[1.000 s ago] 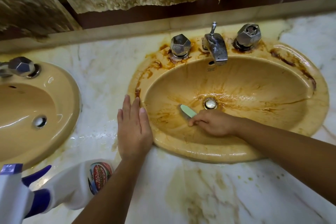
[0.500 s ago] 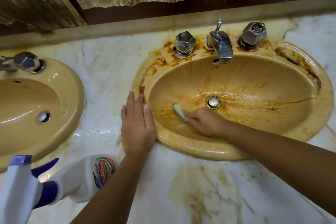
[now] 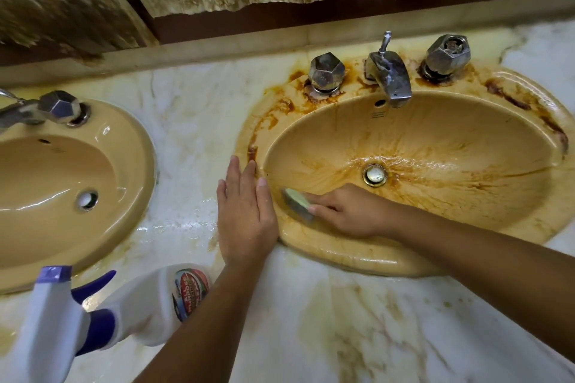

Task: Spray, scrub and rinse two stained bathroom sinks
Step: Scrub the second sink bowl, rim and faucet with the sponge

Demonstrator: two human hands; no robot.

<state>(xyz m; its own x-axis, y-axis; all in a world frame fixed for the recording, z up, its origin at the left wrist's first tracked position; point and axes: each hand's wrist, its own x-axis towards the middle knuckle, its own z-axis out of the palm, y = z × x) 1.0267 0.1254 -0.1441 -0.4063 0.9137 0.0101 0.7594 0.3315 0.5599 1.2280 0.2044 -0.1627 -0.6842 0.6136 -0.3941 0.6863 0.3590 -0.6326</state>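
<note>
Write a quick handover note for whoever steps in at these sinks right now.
Left hand: flat on the counter, fingertips at the rim of the right sink.
Right hand: grips the sponge, pressed against that bowl's near-left wall.
Spray bottle: on the counter between the sinks.
Done: left sink looks clean; right sink is wet.
Left: scrub off the brown stains in bowl and rim, then rinse.
</note>
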